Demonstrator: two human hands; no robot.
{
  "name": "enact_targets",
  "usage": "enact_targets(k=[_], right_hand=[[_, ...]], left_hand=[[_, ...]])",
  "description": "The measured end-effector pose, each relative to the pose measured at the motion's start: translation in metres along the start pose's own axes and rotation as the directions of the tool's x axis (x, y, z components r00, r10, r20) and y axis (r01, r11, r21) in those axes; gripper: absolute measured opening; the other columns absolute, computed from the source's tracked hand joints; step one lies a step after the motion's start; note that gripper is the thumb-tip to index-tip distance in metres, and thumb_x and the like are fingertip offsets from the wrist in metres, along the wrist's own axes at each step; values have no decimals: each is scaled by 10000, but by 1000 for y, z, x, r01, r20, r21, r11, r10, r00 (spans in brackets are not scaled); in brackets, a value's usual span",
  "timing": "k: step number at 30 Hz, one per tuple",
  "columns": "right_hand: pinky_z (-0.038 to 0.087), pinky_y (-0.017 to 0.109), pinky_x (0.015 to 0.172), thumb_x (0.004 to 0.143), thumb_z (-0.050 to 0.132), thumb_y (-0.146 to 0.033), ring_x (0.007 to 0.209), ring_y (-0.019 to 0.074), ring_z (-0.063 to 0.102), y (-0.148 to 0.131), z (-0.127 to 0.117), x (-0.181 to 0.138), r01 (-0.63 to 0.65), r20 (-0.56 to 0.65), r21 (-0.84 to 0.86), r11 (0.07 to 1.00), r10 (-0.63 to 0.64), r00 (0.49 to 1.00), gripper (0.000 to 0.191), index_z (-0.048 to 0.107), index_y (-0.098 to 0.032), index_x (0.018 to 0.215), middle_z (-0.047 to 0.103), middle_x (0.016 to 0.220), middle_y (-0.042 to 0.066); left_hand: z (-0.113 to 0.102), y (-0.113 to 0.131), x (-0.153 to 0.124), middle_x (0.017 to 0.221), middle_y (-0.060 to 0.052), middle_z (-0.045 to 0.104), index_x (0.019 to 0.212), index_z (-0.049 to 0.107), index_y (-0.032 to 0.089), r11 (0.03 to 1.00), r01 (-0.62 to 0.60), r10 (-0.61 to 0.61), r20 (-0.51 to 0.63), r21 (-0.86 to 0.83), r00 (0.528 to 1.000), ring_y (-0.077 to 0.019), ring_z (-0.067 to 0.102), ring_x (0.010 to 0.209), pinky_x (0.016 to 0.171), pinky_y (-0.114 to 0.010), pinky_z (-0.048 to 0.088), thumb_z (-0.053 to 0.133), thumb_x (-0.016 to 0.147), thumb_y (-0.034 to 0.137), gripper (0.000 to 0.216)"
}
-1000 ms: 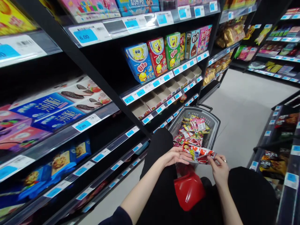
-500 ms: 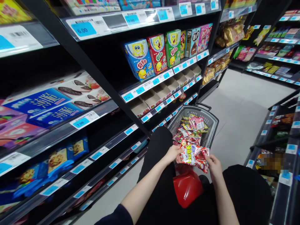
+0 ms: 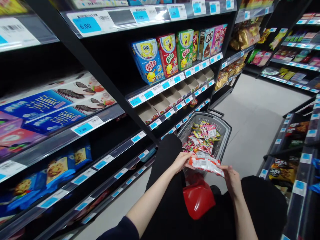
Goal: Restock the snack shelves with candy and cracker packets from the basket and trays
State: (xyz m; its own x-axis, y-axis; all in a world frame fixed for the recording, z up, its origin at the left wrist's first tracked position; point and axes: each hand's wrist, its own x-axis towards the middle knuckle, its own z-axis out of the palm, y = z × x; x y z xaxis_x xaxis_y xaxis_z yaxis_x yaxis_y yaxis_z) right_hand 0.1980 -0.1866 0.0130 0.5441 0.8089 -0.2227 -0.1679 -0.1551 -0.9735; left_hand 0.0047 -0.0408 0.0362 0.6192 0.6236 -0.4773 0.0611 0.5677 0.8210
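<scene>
Both my hands hold a stack of red and white snack packets (image 3: 206, 164) flat over my lap. My left hand (image 3: 182, 161) grips the stack's left end and my right hand (image 3: 231, 178) pinches its right end. Just beyond them stands a grey shopping basket (image 3: 222, 128) on the floor, filled with several colourful snack packets (image 3: 201, 138). A red object (image 3: 198, 198) lies below the packets, between my dark-clad knees.
Black shelves (image 3: 105, 115) with blue price tags run along my left, holding cartoon snack boxes (image 3: 166, 55), blue biscuit boxes (image 3: 47, 111) and cardboard trays. More shelves (image 3: 297, 146) stand close on my right. The pale aisle floor (image 3: 255, 113) stretches ahead past the basket.
The packets were tipped up with their printed faces toward me half a second ago; now they lie flatter. Both hands have stayed on them.
</scene>
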Motion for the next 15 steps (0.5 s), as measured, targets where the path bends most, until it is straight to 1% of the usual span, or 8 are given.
enact_targets(k=[2,4,6,7,9,12,13,15], right_hand=[[530,338,586,660,685,-604,633,235,657,1,4,-1,12,-1,-16,1000,-12,1000,448,723,-159,693,717,678,81],[525,314,563,622,772,-480,605,216,651,3,8,-1,29,2,-29,999,-28,1000,380,718,-166,830,719,667,56],[535,322,568,645,765,-438,589,207,652,4,12,-1,48,7,-30,998,-48,999,489,663,-176,1045,717,651,36],[543,338,584,663,751,-432,593,210,657,5,13,-2,58,7,-33,998,-58,998,540,627,-175,1121,718,647,33],[556,387,645,673,738,-416,642,228,673,6,15,-2,86,-1,-52,995,-86,996,511,641,-171,1111,732,691,55],[537,453,761,650,734,-393,758,269,674,7,15,-1,162,-12,-101,981,-164,986,242,741,-195,790,734,753,86],[512,470,825,643,728,-386,838,285,661,8,14,-1,197,-22,-122,973,-201,979,186,743,-209,695,727,781,89],[444,485,931,634,712,-369,997,305,598,8,13,0,257,-62,-176,950,-272,960,141,742,-233,613,691,880,92]], left_hand=[[-2,-1,1,671,-85,719,853,691,73,999,-45,45,-31,2,998,-190,669,610,625,-293,529,797,546,351,427],[-3,-3,1,708,-46,730,1030,656,111,996,-92,92,-50,3,994,-182,674,629,649,-285,525,805,485,191,570],[-3,-4,2,726,-20,735,1160,593,153,991,-135,135,-64,8,989,-185,675,628,641,-298,526,771,497,136,687],[-3,-4,2,718,-15,733,1152,599,157,988,-155,156,-71,18,985,-186,672,619,631,-300,524,756,512,129,660],[-3,-5,2,689,-25,726,982,677,133,979,-197,200,-86,50,976,-194,670,626,632,-302,520,743,539,134,447],[-4,-3,1,736,-69,730,629,697,128,956,-275,285,-98,104,953,-245,675,832,769,-330,515,760,543,140,107],[-4,-2,0,815,-88,736,565,684,137,946,-302,313,-99,116,944,-262,658,922,826,-342,503,770,538,145,91],[-6,0,0,1040,-116,710,514,673,149,931,-343,356,-99,128,929,-283,610,1057,914,-366,473,790,533,163,119]])
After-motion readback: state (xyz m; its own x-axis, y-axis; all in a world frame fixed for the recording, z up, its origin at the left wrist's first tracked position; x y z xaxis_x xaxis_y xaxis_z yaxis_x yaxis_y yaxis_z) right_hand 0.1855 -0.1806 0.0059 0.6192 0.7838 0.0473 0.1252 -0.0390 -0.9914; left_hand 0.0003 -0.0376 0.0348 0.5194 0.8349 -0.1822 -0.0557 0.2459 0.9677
